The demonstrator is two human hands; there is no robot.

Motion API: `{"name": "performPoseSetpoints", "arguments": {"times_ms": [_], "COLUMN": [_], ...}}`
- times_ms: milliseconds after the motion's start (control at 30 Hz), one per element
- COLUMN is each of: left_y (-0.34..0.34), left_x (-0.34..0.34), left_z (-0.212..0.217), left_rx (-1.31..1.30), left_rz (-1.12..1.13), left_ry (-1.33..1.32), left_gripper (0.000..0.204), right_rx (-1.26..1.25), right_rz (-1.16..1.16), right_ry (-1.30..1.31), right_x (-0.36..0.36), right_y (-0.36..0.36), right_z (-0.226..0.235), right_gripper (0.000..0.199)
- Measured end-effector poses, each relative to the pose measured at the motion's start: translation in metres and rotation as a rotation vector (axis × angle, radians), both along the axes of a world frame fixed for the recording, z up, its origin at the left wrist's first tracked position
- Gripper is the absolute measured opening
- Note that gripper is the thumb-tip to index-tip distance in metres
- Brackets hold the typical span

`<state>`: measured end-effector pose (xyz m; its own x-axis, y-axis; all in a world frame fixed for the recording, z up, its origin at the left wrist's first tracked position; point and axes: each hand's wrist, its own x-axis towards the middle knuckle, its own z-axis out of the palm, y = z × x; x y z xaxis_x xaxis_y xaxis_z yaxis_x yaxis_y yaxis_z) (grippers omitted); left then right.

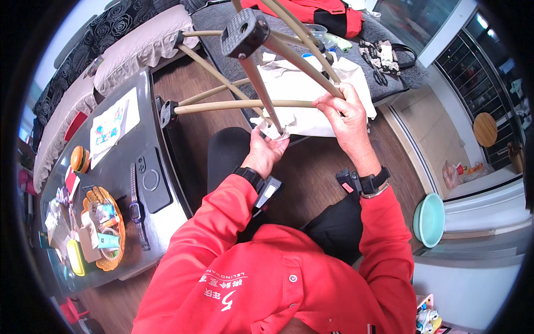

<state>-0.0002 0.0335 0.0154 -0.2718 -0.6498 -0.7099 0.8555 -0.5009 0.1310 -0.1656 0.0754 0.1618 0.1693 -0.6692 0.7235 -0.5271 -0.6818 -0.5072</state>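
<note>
A folding chair frame of tan poles (222,106) with black plastic joints (243,36) stands tilted before me. White fabric (311,125) lies among its poles, partly hidden by them. With the palm turned up, my left hand (266,151) closes on a bunched corner of the white fabric at the lower end of a pole; some of its fingers are hidden. Higher and to the right, my right hand (346,114) pinches the end of a tan pole, where two poles come close together. Both wrists wear black straps with small devices.
A dark table (158,222) at left bears a phone (153,178), a watch (135,209), a toy burger (79,160), a paper (115,125) and an orange basket (115,197) of small items. Behind stands a grey sofa (403,82) with a bag (384,55). A green basin (429,221) is at right.
</note>
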Motion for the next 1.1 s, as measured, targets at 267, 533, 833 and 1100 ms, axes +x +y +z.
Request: {"name": "performPoseSetpoints", "arguments": {"times_ms": [267,533,833,1100], "left_y": [-0.034,-0.054,-0.041,-0.046], "left_x": [0.025,0.047,0.036,0.027], "left_z": [0.033,0.074,0.057,0.028], "left_rx": [-0.153,-0.564,-0.832,-0.782], "left_rz": [-0.213,-0.297,-0.443,-0.571], "left_ry": [-0.106,-0.142,-0.301,-0.313], "left_gripper": [0.044,0.064,0.053,0.041], "right_rx": [-0.016,-0.076,0.032,-0.065], "right_rz": [-0.010,-0.063,0.040,-0.085], "right_ry": [-0.060,-0.112,-0.144,-0.146], "right_x": [-0.012,-0.033,-0.048,-0.049], "right_y": [-0.003,-0.008,-0.003,0.029], "right_z": [0.017,0.019,0.030,0.028], "right_gripper": [0.008,0.008,0.008,0.007]}}
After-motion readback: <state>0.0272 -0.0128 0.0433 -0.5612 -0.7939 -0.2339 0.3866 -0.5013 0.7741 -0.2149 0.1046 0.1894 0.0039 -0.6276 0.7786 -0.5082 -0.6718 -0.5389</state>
